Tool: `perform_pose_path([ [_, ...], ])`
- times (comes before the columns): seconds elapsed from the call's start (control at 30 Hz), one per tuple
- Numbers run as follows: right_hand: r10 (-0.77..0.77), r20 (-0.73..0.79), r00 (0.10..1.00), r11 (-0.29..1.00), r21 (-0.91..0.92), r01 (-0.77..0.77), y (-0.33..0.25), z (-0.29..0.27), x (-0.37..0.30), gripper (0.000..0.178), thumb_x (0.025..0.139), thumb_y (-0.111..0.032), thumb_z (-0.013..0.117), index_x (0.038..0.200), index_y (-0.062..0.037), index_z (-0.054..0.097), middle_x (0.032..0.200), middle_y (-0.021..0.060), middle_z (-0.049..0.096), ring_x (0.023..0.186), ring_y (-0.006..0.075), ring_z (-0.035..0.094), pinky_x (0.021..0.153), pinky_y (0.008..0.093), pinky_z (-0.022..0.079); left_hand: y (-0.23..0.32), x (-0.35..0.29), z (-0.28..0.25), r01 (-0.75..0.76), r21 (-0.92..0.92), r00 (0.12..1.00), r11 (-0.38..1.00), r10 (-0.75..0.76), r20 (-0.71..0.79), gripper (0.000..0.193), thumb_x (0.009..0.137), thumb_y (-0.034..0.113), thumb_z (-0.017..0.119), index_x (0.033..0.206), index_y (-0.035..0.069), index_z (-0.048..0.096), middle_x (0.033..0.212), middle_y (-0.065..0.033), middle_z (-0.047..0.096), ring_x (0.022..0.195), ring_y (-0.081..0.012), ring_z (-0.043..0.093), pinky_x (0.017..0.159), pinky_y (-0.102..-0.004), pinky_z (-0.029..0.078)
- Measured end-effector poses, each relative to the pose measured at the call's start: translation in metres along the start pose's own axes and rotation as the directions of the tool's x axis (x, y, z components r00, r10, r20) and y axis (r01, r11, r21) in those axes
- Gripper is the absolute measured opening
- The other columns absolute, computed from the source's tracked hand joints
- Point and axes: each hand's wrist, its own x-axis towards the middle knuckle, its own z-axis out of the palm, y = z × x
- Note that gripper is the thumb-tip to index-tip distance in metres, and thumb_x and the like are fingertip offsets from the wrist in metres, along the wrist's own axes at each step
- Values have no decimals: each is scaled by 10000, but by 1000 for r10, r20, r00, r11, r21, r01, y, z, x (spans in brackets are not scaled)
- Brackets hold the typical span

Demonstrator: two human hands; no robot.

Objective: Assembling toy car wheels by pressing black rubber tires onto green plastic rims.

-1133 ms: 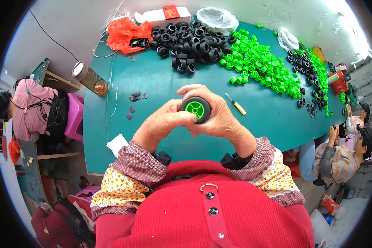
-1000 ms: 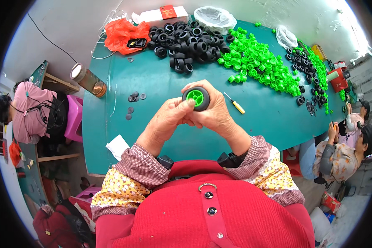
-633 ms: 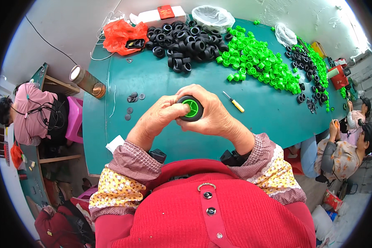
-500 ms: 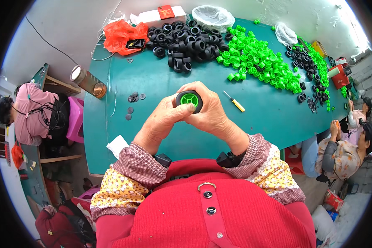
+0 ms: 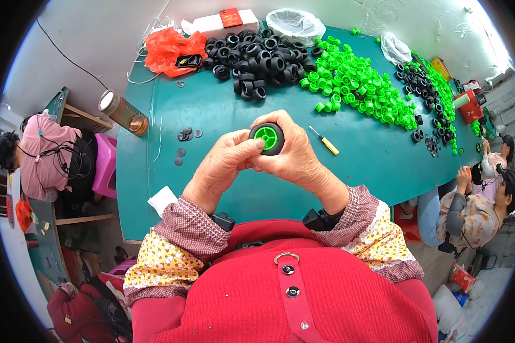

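Between my two hands is a toy wheel (image 5: pixel 277 145), a black tyre around a green spoked rim whose face is turned up. My left hand (image 5: pixel 229 157) grips it from the left, its thumb lying on the green rim. From the right, my right hand (image 5: pixel 294 148) wraps its fingers round the tyre; some fingertips are hidden behind it. Beyond my hands lie a heap of black tyres (image 5: pixel 263 60) and, to its right, a heap of green rims (image 5: pixel 360 86). A screwdriver (image 5: pixel 326 142) with a yellow handle rests on the table right of my hands.
Several small dark discs (image 5: pixel 184 135) lie on the green table (image 5: pixel 223 108) at the left, near a brown-tinted bottle (image 5: pixel 123 113). An orange-red bag (image 5: pixel 169 51) and a lined basket (image 5: pixel 294 26) stand at the back. Other people sit left (image 5: pixel 51 151) and right (image 5: pixel 469 211).
The toy wheel has shifted slightly right and turned in my hands. My left thumb has moved from the rim's lower right to its left side. The heaps have not changed.
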Motion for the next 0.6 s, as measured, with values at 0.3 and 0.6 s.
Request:
perform_pose_path([
  [0.3, -423, 152, 893, 889, -119, 442, 3, -4, 6, 519, 593, -87, 743, 1019, -51, 450, 1058, 106, 520, 887, 193, 557, 751, 302, 456, 26, -4, -2, -35, 226, 987, 974, -2, 162, 274, 759, 246, 616, 940, 41, 597, 834, 3, 602, 739, -67, 553, 669, -216, 434],
  [0.6, -160, 48, 986, 972, -166, 166, 3, -11, 1, 581, 614, -142, 766, 1093, -69, 446, 1052, 100, 512, 927, 159, 532, 760, 291, 450, 15, -4, 5, 27, 156, 992, 987, -46, 116, 324, 771, 270, 632, 971, 27, 558, 824, -44, 607, 712, -125, 596, 689, -238, 455],
])
